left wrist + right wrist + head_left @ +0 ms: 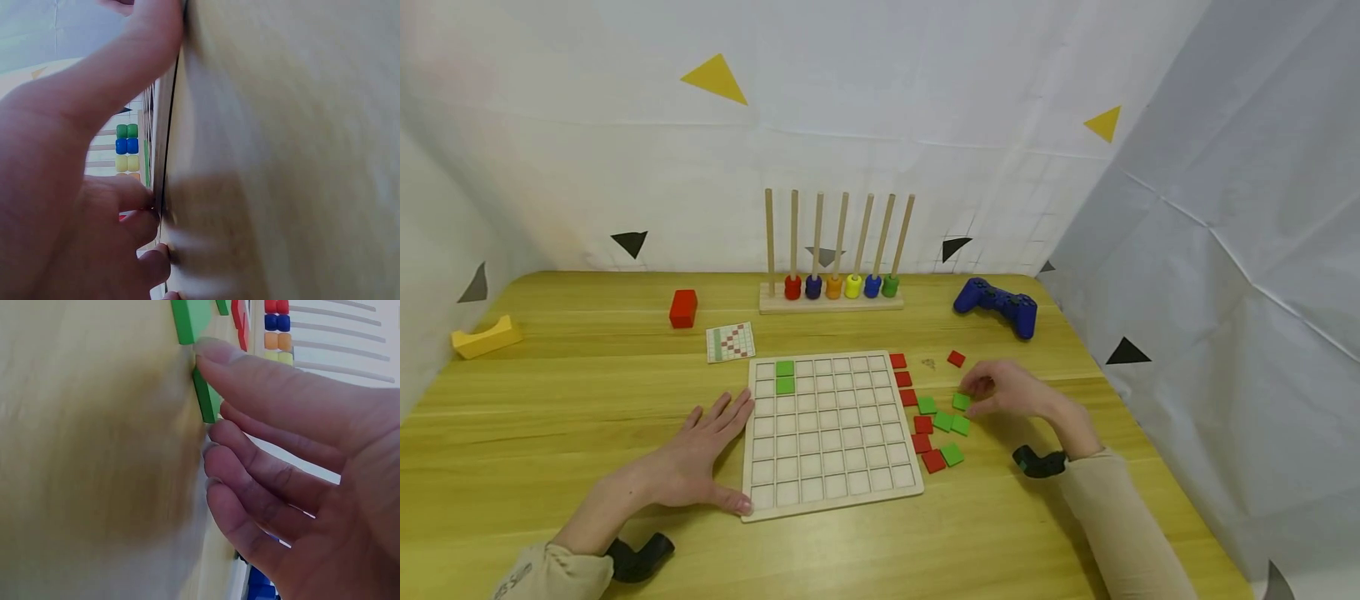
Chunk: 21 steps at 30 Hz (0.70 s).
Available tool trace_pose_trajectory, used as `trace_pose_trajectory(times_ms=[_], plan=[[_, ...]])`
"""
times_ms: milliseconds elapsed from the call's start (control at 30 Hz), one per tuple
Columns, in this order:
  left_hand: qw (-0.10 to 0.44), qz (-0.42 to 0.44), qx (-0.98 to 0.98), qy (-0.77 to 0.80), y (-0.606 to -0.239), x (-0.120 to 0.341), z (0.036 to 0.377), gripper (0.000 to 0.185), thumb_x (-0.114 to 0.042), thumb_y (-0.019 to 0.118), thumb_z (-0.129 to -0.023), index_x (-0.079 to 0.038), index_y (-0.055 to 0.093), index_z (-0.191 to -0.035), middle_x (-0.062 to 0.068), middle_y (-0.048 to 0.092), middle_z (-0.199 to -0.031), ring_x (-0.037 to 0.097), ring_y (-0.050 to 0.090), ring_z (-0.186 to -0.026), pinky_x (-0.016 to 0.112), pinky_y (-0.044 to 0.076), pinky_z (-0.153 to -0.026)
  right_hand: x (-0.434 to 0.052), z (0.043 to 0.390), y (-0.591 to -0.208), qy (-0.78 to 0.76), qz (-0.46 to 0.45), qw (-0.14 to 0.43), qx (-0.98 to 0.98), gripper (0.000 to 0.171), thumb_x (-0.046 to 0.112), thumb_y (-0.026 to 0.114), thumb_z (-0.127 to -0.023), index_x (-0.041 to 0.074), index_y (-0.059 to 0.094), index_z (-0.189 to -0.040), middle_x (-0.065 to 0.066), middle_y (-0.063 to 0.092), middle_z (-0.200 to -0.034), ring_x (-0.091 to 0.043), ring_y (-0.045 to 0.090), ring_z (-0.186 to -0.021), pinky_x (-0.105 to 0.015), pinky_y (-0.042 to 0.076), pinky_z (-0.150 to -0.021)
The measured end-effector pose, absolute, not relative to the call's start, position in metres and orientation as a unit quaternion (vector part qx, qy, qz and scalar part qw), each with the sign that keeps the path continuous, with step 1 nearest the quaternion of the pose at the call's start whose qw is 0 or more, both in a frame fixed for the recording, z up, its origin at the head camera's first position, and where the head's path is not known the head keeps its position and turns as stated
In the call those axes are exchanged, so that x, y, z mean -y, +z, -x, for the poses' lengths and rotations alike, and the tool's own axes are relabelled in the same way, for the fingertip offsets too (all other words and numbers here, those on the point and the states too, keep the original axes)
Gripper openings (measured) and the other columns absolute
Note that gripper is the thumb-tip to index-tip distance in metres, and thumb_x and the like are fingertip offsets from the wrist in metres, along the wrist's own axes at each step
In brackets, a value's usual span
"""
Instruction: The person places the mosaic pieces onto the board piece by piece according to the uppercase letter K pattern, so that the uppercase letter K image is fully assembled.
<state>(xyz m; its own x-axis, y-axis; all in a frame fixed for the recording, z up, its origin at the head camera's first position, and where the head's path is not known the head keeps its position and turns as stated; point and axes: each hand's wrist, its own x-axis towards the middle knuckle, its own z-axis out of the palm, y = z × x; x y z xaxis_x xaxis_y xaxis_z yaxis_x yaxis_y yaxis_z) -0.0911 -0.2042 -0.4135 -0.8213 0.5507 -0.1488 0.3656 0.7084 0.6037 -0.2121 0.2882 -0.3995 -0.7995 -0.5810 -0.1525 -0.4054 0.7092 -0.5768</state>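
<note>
Tile-laying on a wooden grid board (831,433), centre of the head view: step in hand judged to be the pick-up of one more tile, with only two green tiles (785,377) seated, stacked in the second column at the board's upper left, and every other cell bare. Left hand (700,454) spread flat on the bench (550,400), fingers straight, thumb and fingertips touching the board's left edge, apparently steadying it. Right hand (1007,390), right of centre, fingers bent down over a green tile (961,402) at the top of the loose red and green tiles (936,429) just beside the board's right edge; in the right wrist view, fingertips (215,353) touching that tile's edge (205,397), grip not yet closed round it. Next move judged to call for a clean pinch and lift, then a carry left to an empty cell. Pattern card (730,342) above the board's upper left corner: coloured squares only. No brand or legible writing anywhere.
</note>
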Motion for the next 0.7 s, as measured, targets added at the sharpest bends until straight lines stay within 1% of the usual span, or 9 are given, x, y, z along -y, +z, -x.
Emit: trace_pose_trajectory(times_ms=[167, 400, 700], plan=[[0.161, -0.250, -0.910, 0.290, -0.4134, 0.2048, 0.0904, 0.133, -0.067, 0.079, -0.068, 0.001, 0.011, -0.159, 0.019, 0.001, -0.168, 0.048, -0.003, -0.151, 0.071, -0.003, -0.115, -0.2860, 0.2123, -0.4020, -0.258, 0.269, 0.160, -0.914, 0.030, 0.019, 0.085, -0.080, 0.010, 0.072, -0.105, -0.001, 0.069, -0.100, -0.016, 0.063, -0.088, -0.028, 0.055, -0.077], [0.160, -0.250, -0.909, 0.293, -0.4128, 0.2048, 0.0904, 0.133, -0.066, 0.080, -0.068, 0.001, 0.011, -0.159, 0.020, 0.001, -0.168, 0.048, -0.004, -0.151, 0.071, -0.003, -0.115, -0.2849, 0.2109, -0.4001, -0.262, 0.264, 0.163, -0.914, 0.026, 0.019, 0.084, -0.082, 0.010, 0.072, -0.103, -0.003, 0.067, -0.098, -0.016, 0.063, -0.086, -0.027, 0.054, -0.075], [0.161, -0.250, -0.909, 0.294, -0.4125, 0.2047, 0.0900, 0.133, -0.066, 0.080, -0.068, 0.001, 0.011, -0.159, 0.019, 0.000, -0.168, 0.048, -0.004, -0.151, 0.071, -0.003, -0.115, -0.2876, 0.2126, -0.4029, -0.264, 0.260, 0.157, -0.915, 0.023, 0.021, 0.084, -0.082, 0.011, 0.073, -0.100, -0.003, 0.066, -0.095, -0.012, 0.062, -0.082, -0.025, 0.054, -0.072]])
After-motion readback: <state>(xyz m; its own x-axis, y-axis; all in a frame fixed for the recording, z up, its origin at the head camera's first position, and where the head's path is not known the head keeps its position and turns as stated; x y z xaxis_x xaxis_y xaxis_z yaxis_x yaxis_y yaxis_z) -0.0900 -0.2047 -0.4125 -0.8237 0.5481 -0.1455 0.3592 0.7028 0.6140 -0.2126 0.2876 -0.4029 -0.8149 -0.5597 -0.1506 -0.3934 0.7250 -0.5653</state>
